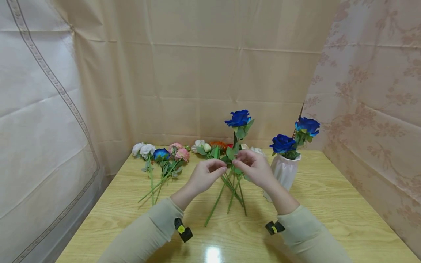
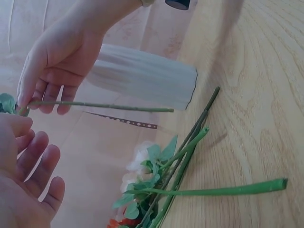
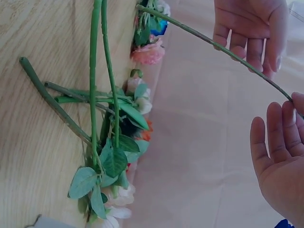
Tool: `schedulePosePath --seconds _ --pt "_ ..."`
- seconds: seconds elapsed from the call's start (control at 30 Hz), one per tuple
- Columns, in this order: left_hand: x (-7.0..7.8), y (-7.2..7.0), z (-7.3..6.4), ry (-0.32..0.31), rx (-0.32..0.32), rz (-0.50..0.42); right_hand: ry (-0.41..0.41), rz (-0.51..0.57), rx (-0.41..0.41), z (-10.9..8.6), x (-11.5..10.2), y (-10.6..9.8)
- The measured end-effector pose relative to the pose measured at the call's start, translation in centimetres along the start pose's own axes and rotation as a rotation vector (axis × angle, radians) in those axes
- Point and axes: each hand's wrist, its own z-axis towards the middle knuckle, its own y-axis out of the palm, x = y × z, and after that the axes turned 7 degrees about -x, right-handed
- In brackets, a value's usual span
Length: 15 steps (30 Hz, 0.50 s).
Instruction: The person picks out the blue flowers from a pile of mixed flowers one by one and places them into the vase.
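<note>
My right hand [image 1: 254, 168] pinches the stem of an artificial blue rose [image 1: 238, 118] just below its leaves. The bloom stands upright above the fingers, and the bare green stem [image 2: 104, 105] hangs down below them. Close beside the stem is my left hand [image 1: 207, 175], its fingers loosely bent and nothing in its grip. In the right wrist view the stem [image 3: 209, 42] runs past the left fingertips. A whitish pleated vase [image 1: 285, 171] behind my right forearm holds two blue roses [image 1: 283, 144].
Several flowers lie on the wooden table [image 1: 115, 219]: white blooms [image 1: 146, 149], a blue rose [image 1: 161, 154] and pink blooms [image 1: 182, 154] at the left. Behind my hands is another pile with white blooms [image 1: 199, 145], an orange flower [image 1: 218, 147] and green stems [image 1: 215, 206]. Cloth hangs behind and beside the table.
</note>
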Motion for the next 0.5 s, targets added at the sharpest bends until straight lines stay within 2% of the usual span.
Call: schedulePosePath --seconds 0.27,0.5 --pt "0.2 -0.6 -0.2 0.011 0.031 0.025 -0.030 -0.037 0.026 0.1 0.0 -0.9" --pt "0.2 -0.8 -0.1 0.039 0.065 0.046 -0.039 -0.011 0.031 0.1 -0.6 -2.0"
